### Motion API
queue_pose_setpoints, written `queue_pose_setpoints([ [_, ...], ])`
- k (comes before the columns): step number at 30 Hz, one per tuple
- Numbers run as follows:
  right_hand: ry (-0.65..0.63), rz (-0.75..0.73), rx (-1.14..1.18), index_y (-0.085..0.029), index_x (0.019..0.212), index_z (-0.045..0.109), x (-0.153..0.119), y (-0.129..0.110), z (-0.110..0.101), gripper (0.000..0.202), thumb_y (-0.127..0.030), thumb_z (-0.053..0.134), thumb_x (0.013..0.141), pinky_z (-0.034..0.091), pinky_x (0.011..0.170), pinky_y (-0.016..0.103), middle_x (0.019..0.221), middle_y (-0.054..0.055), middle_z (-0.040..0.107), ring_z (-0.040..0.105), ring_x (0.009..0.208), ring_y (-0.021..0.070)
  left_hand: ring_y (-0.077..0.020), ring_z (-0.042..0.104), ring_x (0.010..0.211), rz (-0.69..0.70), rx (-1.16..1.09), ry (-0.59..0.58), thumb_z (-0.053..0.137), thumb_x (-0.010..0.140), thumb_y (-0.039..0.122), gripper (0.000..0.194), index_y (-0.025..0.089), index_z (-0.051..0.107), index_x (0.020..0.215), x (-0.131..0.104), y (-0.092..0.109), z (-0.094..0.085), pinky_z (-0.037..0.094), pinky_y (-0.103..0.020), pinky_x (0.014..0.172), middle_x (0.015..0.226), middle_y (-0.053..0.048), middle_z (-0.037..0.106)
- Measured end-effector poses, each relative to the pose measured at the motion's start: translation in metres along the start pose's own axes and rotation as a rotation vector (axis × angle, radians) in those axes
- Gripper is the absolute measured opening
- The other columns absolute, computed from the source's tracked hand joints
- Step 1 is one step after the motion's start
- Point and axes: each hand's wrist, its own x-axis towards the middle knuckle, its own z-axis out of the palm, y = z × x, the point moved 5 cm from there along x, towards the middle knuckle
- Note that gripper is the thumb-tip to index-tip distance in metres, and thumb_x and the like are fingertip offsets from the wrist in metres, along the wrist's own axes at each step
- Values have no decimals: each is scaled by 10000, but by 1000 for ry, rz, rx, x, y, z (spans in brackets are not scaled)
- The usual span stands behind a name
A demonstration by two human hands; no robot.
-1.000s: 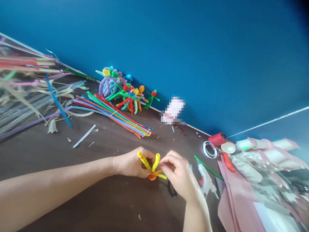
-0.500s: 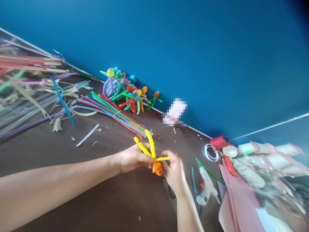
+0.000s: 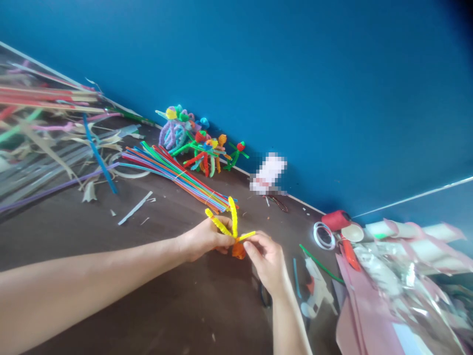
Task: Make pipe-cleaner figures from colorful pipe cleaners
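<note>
"Head cam: what's L hand (image 3: 207, 240) got?"
"Fingers clamped on yellow/orange pipe-cleaner fig (image 3: 234, 227), held above dark table (image 3: 148, 315)."
"R hand (image 3: 268, 260)?"
"Thumb + fingertips pinched on its thin yellow strand (image 3: 245, 236). Pipe-cleaner bundle (image 3: 181, 174) lies beyond, nr wall (image 3: 258, 88)."

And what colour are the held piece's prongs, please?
The prongs are yellow, clearest in the head view.

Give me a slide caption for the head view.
Left hand and right hand hold yellow and orange pipe cleaners above a dark table.

wall (image 3: 295, 88): blue | work surface (image 3: 166, 315): dark brown | edge strip (image 3: 410, 198): whitish
</note>
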Motion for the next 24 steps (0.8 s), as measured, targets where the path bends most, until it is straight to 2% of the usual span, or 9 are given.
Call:
queue_pose_setpoints([
  [5, 33, -23, -95, -188, 714, 597, -2, -8, 1, 123, -222, 494, 771, 445, 602, 224, 733, 21, 565, 552, 659, 130, -111, 527, 534, 36, 59, 8, 660, 562, 231, 207, 124, 522, 673, -1, 0, 2, 424, -226, 514, 592, -1, 571],
  [11, 44, -54, -285, -187, 610, 553, -4, -12, 1, 197, -220, 472, 787, 401, 612, 220, 659, 5, 543, 528, 624, 122, -107, 521, 527, 0, 66, -5, 643, 561, 214, 180, 127, 529, 670, -3, -3, 4, 414, -220, 511, 581, 7, 565],
  [19, 62, -53, -459, -189, 610, 489, -6, -13, 6, 189, -211, 437, 790, 377, 597, 224, 647, 9, 530, 505, 626, 131, -95, 493, 499, 100, 223, 70, 597, 580, 163, 100, 128, 524, 640, -5, 3, 4, 377, -198, 474, 531, 19, 543],
  [21, 68, -38, -447, -189, 616, 489, -6, -12, 6, 190, -221, 430, 794, 384, 596, 221, 652, 11, 533, 510, 625, 130, -95, 503, 507, 56, 156, 53, 608, 579, 171, 124, 127, 523, 657, -4, 1, 4, 393, -202, 488, 550, 15, 554],
  [24, 61, -4, -376, -187, 635, 511, -6, -9, 5, 198, -237, 418, 802, 398, 593, 216, 663, 17, 546, 524, 623, 127, -105, 538, 551, -81, -5, -36, 607, 597, 194, 164, 121, 539, 727, -4, -3, 5, 419, -210, 519, 620, -12, 591],
])
